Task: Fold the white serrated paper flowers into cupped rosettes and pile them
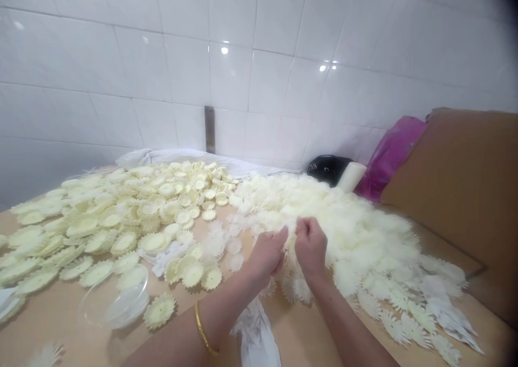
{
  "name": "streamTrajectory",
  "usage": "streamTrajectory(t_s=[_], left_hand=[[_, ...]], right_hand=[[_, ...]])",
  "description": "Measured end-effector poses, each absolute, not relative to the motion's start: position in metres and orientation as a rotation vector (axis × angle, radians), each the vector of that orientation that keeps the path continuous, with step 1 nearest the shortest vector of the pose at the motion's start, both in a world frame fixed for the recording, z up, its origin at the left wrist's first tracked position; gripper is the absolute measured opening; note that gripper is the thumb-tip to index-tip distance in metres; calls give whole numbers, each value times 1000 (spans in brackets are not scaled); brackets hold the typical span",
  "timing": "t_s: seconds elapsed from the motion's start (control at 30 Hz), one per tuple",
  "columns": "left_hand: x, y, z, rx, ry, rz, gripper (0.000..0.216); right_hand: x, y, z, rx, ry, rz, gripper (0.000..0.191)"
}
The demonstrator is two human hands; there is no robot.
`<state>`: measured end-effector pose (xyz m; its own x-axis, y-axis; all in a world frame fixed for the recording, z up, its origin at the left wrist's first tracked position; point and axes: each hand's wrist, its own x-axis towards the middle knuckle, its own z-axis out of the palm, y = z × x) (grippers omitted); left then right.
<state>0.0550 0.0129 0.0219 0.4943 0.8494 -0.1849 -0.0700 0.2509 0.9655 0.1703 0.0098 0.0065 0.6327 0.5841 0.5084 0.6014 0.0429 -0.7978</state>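
The single view comes from a camera on the person's head, looking forward and down over both forearms, which enter from the bottom edge. The left hand (267,252) and right hand (311,248) sit near the middle, at close range. Below and around them the table (289,324) spreads wide, its near part cut off by the lower edge. Beyond it, the tiled wall (182,70) fills the upper part, its joints slanting down rightward. A cardboard box (457,172) runs out past the right edge.
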Motion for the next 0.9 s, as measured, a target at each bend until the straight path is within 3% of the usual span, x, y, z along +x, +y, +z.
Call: streamTrajectory(t_s=[0.13,0.3,0.5,0.9], left_hand=[[45,13,24,1185,914,721,46],[39,17,22,1029,876,649,38],[42,26,15,1035,740,627,24],[37,40,4,1057,903,800,39]], right_hand=[[199,7,28,-1642,-949,-77,25],[201,-11,41,-1578,-1305,91,34],[190,-8,32,-1582,-1357,249,25],[155,12,28,-1214,-1329,929,28]])
